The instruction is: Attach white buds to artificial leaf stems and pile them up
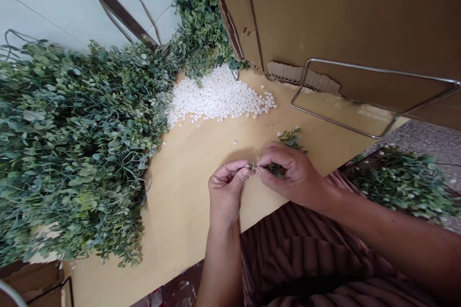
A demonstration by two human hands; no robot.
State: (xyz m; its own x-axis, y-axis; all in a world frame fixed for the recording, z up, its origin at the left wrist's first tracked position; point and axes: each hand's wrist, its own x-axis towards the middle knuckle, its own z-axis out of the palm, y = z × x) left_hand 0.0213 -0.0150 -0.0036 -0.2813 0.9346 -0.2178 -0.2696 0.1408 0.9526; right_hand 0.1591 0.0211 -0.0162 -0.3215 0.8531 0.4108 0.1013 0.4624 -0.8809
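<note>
My right hand (293, 172) is closed around an artificial leafy sprig (291, 139). The sprig's leaves, with small white bits at their ends, stick out beyond my fingers. Thumb and fingertips of my left hand (228, 182) are pinched at a tip of the sprig, meeting my right fingertips. A tiny white bead shows between the left fingertips, partly hidden by them. Beyond my hands, a heap of small white beads (216, 98) is spread on the tan board (187, 177). One loose bead (235, 142) lies between the heap and my hands.
A large pile of artificial greenery (79, 144) covers the left side. A cardboard box (342, 19) stands at the back right, with a bent metal wire frame (338, 122) before it. More sprigs (403, 180) lie at right. A dark metal bar (118, 9) rises behind the pile.
</note>
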